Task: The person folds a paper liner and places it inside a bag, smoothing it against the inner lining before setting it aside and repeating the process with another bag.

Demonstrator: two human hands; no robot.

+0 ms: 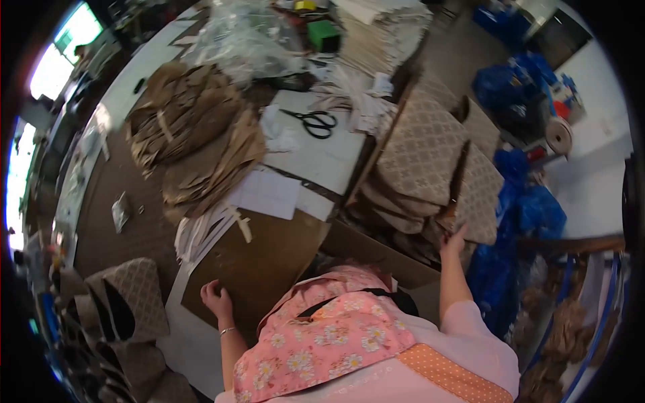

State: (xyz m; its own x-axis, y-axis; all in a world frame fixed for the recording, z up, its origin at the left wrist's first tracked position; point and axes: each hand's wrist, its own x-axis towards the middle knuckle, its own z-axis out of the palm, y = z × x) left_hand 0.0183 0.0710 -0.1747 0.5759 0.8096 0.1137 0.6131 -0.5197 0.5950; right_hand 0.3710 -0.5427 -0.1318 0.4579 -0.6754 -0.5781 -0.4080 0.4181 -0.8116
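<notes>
My right hand (453, 242) reaches into a cardboard box (386, 253) on the right. Its thumb and fingers close on the lower edge of a beige patterned bag piece (481, 195). More patterned pieces (423, 148) with brown lining are piled in the same box. My left hand (216, 302) is over the left edge of a flat brown board (259, 258), fingers loosely bent and apart, holding nothing visible. White paper strips (201, 232) lie beside the board, and a white paper sheet (267, 193) overlaps its far side.
Black scissors (317, 123) lie on a white board beyond the box. Crumpled brown material (195, 127) and clear plastic (242, 43) cover the far table. Patterned bags (134, 299) stand at lower left. Blue plastic bags (537, 211) line the right side.
</notes>
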